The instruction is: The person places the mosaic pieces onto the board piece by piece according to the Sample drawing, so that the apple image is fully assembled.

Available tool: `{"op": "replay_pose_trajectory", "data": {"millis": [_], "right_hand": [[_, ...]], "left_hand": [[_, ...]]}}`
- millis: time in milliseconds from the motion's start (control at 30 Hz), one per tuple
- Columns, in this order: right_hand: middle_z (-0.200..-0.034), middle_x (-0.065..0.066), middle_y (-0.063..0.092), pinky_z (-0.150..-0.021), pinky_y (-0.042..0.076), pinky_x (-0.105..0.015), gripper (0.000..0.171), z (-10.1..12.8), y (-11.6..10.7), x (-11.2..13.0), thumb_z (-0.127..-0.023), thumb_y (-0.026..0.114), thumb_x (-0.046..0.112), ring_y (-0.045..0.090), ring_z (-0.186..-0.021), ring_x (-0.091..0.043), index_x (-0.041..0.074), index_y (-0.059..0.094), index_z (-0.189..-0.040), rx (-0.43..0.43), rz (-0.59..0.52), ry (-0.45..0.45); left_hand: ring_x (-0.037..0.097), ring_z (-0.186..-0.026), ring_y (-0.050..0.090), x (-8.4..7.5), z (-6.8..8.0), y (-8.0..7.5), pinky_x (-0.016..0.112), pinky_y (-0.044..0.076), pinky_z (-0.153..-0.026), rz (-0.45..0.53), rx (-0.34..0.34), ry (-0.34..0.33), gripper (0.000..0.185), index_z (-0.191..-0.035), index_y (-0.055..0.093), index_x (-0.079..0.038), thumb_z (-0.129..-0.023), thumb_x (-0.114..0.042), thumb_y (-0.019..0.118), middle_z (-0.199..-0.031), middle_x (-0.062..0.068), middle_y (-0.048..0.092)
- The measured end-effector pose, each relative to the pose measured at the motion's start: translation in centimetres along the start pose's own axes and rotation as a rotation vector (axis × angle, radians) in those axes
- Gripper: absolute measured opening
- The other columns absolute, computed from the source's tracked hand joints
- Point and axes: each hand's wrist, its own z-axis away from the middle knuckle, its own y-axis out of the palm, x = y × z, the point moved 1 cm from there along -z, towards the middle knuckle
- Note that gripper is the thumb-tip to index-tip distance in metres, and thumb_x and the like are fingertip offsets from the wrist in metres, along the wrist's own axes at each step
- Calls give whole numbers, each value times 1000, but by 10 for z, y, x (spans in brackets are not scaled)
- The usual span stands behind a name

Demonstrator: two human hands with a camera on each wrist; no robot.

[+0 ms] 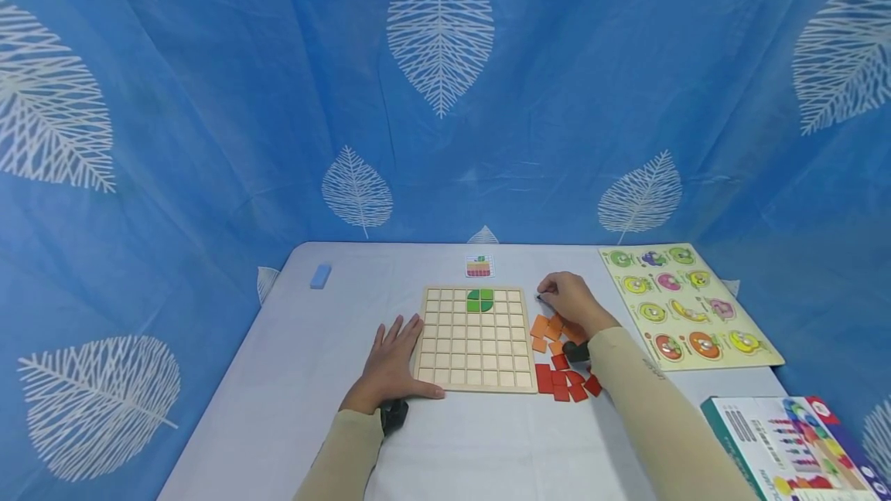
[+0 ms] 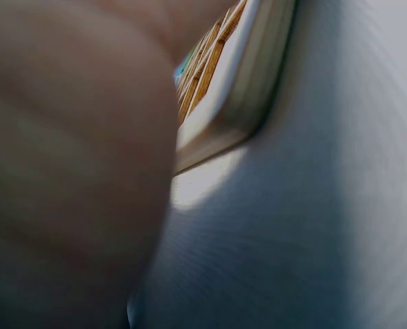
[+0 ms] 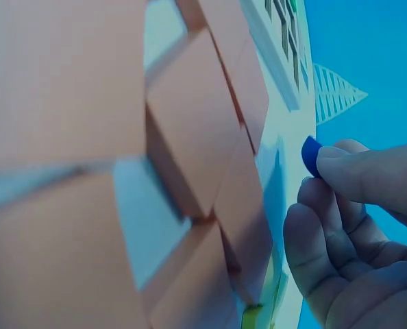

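A wooden grid board (image 1: 476,392) lies on the table, with several green pieces (image 1: 480,301) set in its upper cells. My left hand (image 1: 393,366) rests along the board's left edge, fingers spread and thumb by the lower left corner. In the left wrist view, my palm hides much of the board's corner. Beyond the board's upper right side, my right hand (image 1: 567,296) pinches a small dark blue piece (image 3: 311,156) between thumb and fingers. Orange tiles (image 1: 540,326) lie loose below that hand, and red tiles (image 1: 545,379) sit nearer me, beside the board.
A small picture card (image 1: 479,266) lies behind the board. To the left is a light blue block (image 1: 320,277). A fruit puzzle board (image 1: 685,308) and a colourful box (image 1: 793,447) occupy the right side. A blue leaf-patterned curtain (image 1: 529,161) surrounds the table.
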Motion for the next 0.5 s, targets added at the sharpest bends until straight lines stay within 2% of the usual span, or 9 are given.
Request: {"op": "replay_pose_trajectory", "data": {"millis": [500], "right_hand": [[-96,-2,68,-84,55,-45,4,-3,27,34,-101,72,6,63,-89,-21,5,75,-104,4,-115,-40]], "left_hand": [[34,-159,12,-1,0,1,57,2,-126,-7,1,-1,142,-166,33,-7,-57,-80,88,-171,7,28]]}}
